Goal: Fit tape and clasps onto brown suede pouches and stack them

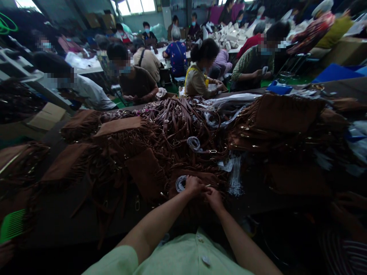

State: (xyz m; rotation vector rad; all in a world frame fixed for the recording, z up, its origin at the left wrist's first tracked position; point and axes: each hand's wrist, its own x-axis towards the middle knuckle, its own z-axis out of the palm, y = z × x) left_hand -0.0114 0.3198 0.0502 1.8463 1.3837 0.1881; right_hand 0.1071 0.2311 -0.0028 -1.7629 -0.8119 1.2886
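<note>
A brown suede-like fringed bag (210,176) lies flat on the table in front of me. My left hand (195,186) rests on it with the fingers bent and closed, beside a coil wrapped in clear plastic (180,183). Close on its right, my right hand (214,198) is in a pinch at the bag's lower edge. Between the fingertips shows a small pale, shiny piece (208,186), too dim and small to name. What the fingers grip is mostly hidden.
Beyond the bag, brown straps with metal buckles (174,118) lie heaped. Stacked fringed bags (286,114) stand at the right, others (117,128) at the left. Clear plastic strands (235,177) lie right of my hands. A green comb (13,226) is at far left. Several people sit opposite.
</note>
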